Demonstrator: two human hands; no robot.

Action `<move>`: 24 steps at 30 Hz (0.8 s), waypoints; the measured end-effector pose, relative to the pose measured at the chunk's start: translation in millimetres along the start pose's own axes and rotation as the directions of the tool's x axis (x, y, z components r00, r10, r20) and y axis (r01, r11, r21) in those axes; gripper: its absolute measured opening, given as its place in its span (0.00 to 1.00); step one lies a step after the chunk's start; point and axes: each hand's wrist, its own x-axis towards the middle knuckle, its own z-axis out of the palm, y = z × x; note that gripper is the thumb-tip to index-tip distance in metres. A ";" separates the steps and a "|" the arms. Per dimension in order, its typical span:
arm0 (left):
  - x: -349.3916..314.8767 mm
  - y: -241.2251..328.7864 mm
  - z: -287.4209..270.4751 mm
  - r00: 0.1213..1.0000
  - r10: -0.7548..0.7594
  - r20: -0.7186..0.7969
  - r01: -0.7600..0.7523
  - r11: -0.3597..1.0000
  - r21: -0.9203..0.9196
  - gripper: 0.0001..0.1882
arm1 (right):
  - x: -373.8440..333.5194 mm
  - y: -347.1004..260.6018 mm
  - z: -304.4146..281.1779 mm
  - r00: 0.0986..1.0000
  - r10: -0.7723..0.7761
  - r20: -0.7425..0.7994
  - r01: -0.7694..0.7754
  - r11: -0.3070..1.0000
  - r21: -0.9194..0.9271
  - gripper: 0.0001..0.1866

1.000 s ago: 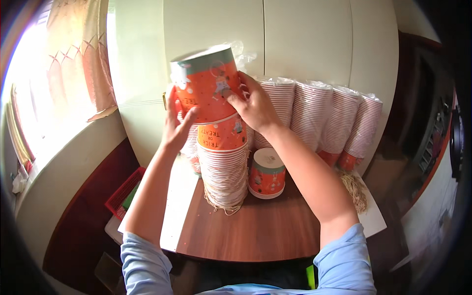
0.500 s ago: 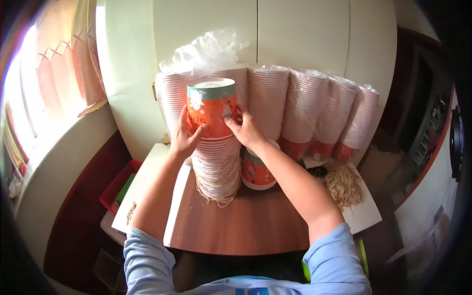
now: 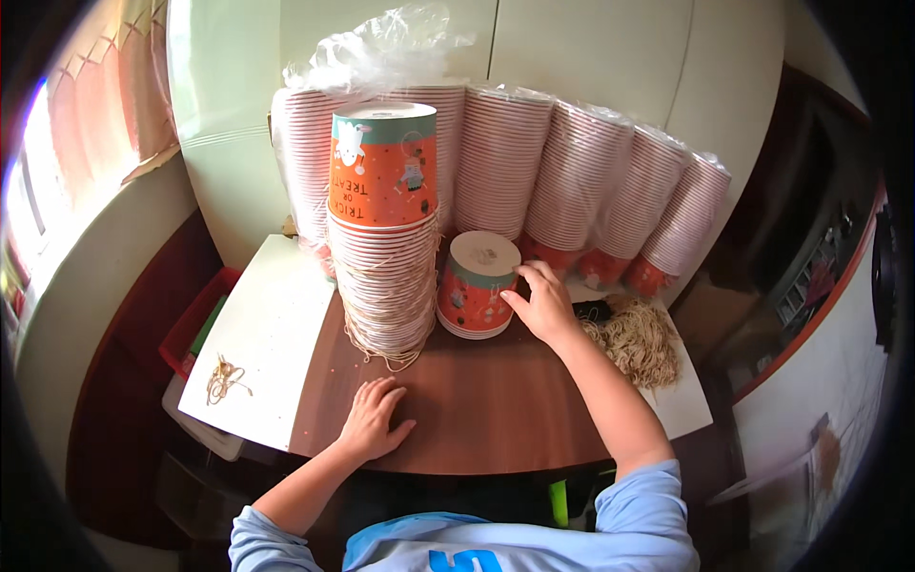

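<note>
A tall stack of upturned orange-and-green paper cups (image 3: 383, 181) stands on the brown table, with thin beige strings hanging around its lower rims. Just right of it is a short stack of the same upturned cups (image 3: 475, 303). My right hand (image 3: 548, 305) is at this short stack's right side, thumb and fingers apart, fingertips at its wall near the top. I cannot tell how firmly they touch. My left hand (image 3: 375, 424) rests on the tabletop in front of the tall stack, fingers spread and holding nothing.
Several plastic-wrapped cup stacks (image 3: 503, 157) line the wall behind, with crumpled clear plastic (image 3: 376, 48) above the left ones. A heap of beige strings (image 3: 640, 343) lies at the right; a small tangle of string (image 3: 225, 379) lies on the white left side. A red crate (image 3: 181, 348) stands beyond the left edge.
Both hands have left the top cup of the tall stack. My left hand has come down to the tabletop, and my right hand has moved down to the short stack.
</note>
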 end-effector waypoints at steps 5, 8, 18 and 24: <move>0.1 2.9 -5.4 0.999 -0.011 0.047 0.010 1.000 0.004 0.27 | 9.8 18.5 29.4 0.982 -0.184 0.047 0.190 0.964 -0.188 0.22; 1.7 6.7 -10.1 0.993 -0.042 0.111 0.042 0.999 -0.001 0.27 | 13.1 25.5 35.5 0.966 -0.238 0.101 0.253 0.951 -0.181 0.16; 20.5 1.8 -19.4 0.965 -0.130 0.226 0.139 0.990 -0.025 0.27 | 20.0 21.2 -20.9 0.973 -0.143 0.179 0.117 0.982 0.148 0.10; 30.8 3.8 -14.5 0.980 -0.115 0.161 0.121 0.992 -0.033 0.21 | -22.1 2.4 -32.7 0.990 -0.035 0.135 0.016 0.990 0.139 0.11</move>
